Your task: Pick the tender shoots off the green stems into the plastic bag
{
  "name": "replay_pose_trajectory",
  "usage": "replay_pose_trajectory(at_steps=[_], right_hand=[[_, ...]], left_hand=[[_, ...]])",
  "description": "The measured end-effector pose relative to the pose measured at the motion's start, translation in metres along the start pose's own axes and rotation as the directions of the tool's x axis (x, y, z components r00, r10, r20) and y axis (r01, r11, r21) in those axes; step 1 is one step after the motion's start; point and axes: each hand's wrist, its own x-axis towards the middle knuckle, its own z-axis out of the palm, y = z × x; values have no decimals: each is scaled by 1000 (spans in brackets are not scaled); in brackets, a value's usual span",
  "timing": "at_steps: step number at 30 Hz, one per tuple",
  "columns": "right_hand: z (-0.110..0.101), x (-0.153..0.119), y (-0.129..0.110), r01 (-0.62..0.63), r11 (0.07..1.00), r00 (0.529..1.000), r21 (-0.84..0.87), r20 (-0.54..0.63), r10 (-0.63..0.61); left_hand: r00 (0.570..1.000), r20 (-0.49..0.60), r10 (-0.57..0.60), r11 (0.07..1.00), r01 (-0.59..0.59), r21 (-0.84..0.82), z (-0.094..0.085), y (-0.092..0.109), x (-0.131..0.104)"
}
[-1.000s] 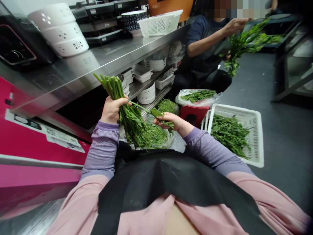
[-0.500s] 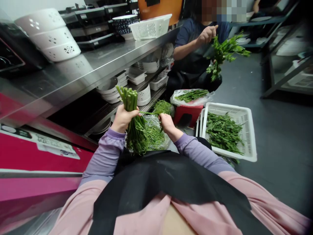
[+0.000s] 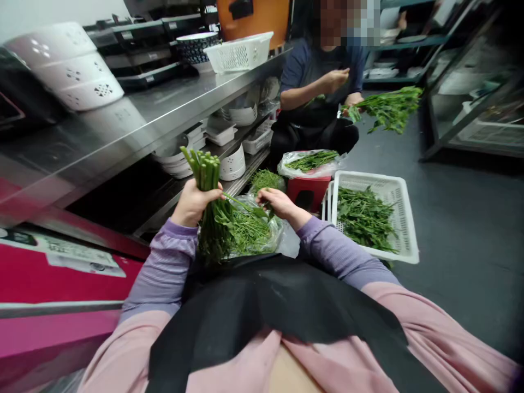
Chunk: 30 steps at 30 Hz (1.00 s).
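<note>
My left hand (image 3: 191, 201) is wrapped around an upright bunch of leafy green stems (image 3: 208, 173), cut ends up and leaves hanging down. One thin stem slants from this bunch toward my right hand (image 3: 278, 202), whose fingers are pinched together over its leafy end. Exactly how the fingertips grip that stem is too small to make out. Below and between both hands lies a clear plastic bag (image 3: 281, 236) with loose greens (image 3: 251, 232) in it.
A white basket (image 3: 409, 218) of greens stands at right, beside a red container (image 3: 307, 191) topped with a bag of stems. Opposite, a co-worker (image 3: 315, 103) holds another leafy bunch (image 3: 393, 106). A steel counter (image 3: 164, 125) with shelved dishes runs along the left.
The view has shifted slightly. The stem between my hands now slants down to the right instead of lying level. The co-worker's bunch has been lowered and points out to the right.
</note>
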Motion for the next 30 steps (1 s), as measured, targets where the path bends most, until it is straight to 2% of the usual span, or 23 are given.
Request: replay_pose_trajectory(at_steps=[1, 2, 4, 5, 9, 14, 17, 20, 25, 30], right_hand=[[12, 0, -8, -48, 997, 989, 66, 143, 38], [23, -1, -15, -112, 989, 959, 101, 273, 81], [39, -6, -25, -225, 965, 896, 131, 418, 152], [43, -10, -28, -260, 954, 883, 146, 437, 174], [45, -19, -31, -297, 935, 903, 194, 376, 208], [43, -25, -31, -361, 916, 840, 175, 489, 237], [43, -27, -32, -345, 915, 848, 210, 487, 208], [42, -29, -34, -378, 905, 842, 194, 479, 249], [35, -30, -38, -465, 864, 799, 195, 513, 314], [28, -26, -37, -515, 837, 744, 185, 581, 330]], left_hand=[[999, 22, -29, 1000, 28, 5, 3, -6, 2], [998, 37, -56, 998, 56, 8, 5, -11, 3], [993, 52, -105, 994, 105, 7, 7, -20, 6], [992, 53, -118, 993, 118, 5, 6, -23, 7], [992, 60, -108, 994, 106, 30, 5, -25, 7], [993, 61, -98, 994, 94, 61, 8, -26, 8], [991, 53, -120, 992, 118, 43, 11, -25, 7], [993, 2, -117, 993, 117, -3, 11, -19, 5], [994, -66, -88, 994, 83, -71, 8, -8, 5], [991, -85, -100, 992, 92, -89, 9, -9, 6]])
